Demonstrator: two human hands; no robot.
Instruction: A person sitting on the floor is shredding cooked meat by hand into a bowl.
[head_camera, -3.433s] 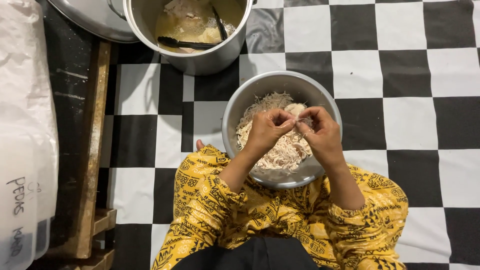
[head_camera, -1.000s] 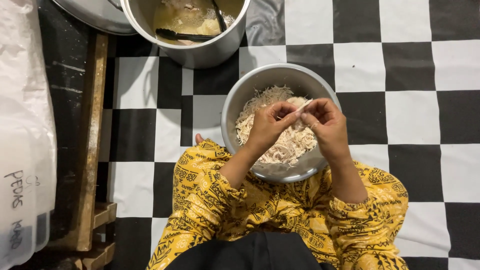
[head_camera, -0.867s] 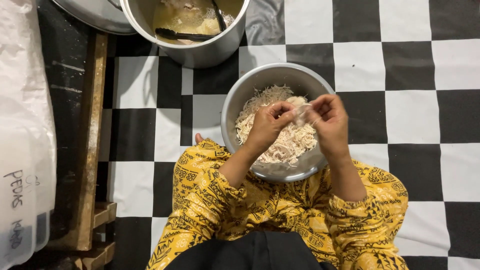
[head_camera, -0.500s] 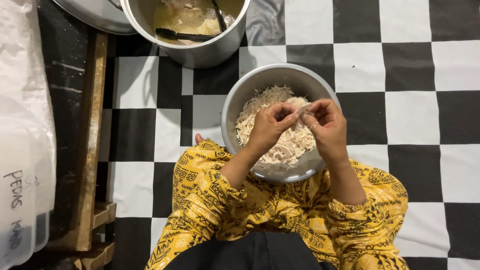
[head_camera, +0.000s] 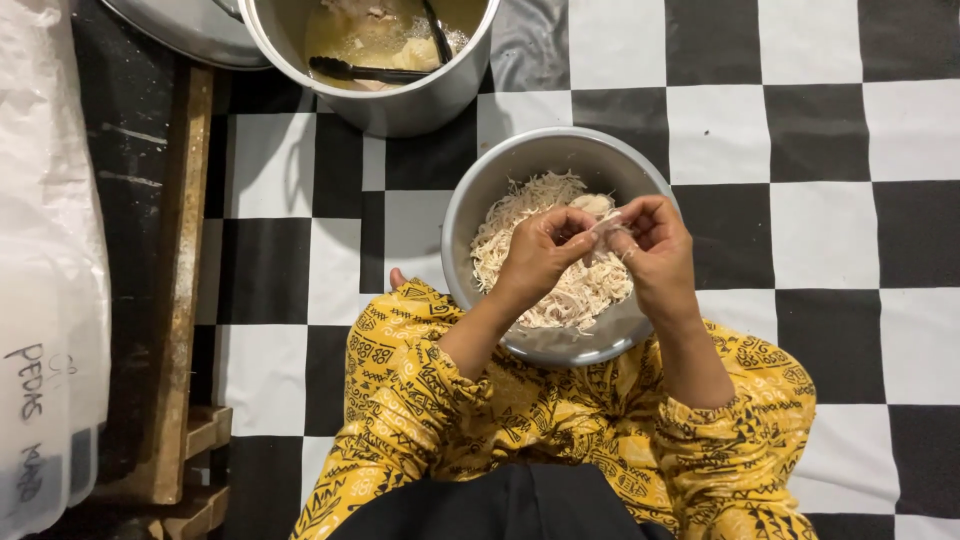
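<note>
2 hands meet above the metal bowl (head_camera: 480, 200): the left hand (head_camera: 540, 255) and right hand (head_camera: 650, 245) pinch 1 pale meat strip (head_camera: 603, 224) between them, its long axis running 9 to 3 o'clock, about equally near both. Shredded meat (head_camera: 560, 290) lies directly beneath. A stockpot (head_camera: 400, 100) with tongs (head_camera: 365, 72) stands at 11 o'clock on the checkered floor (head_camera: 820, 150).
</note>
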